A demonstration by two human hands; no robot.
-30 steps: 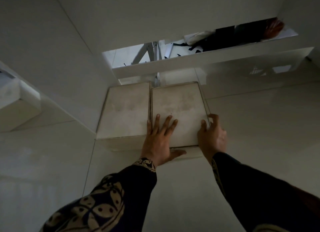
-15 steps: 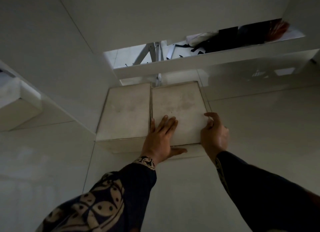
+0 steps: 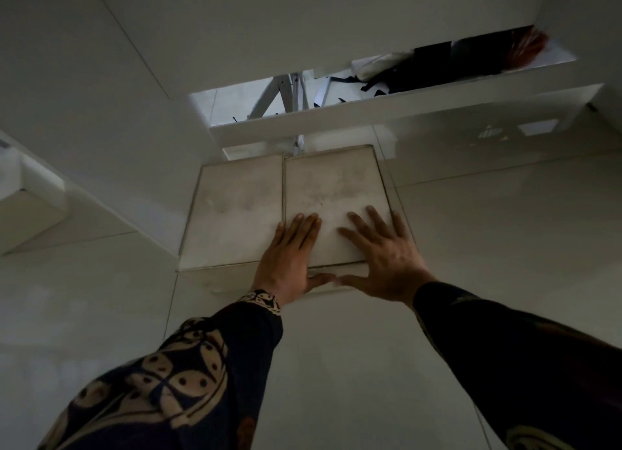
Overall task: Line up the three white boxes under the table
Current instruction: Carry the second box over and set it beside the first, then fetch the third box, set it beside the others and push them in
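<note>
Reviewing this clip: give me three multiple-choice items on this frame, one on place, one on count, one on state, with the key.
1. Where do the hands rest?
A. on the right-hand box
B. on the left-hand box
C. on the floor

2. How many white box tops show side by side?
A. one
B. two
C. four

3. How are the hands posed?
A. clenched into fists
B. pinching a lid
C. flat, fingers spread

Key:
1 A: the left hand and right hand both lie on the right-hand box.
2 B: only that box and the left-hand box show.
3 C: both palms lie open on the top, thumbs at its near edge.
</note>
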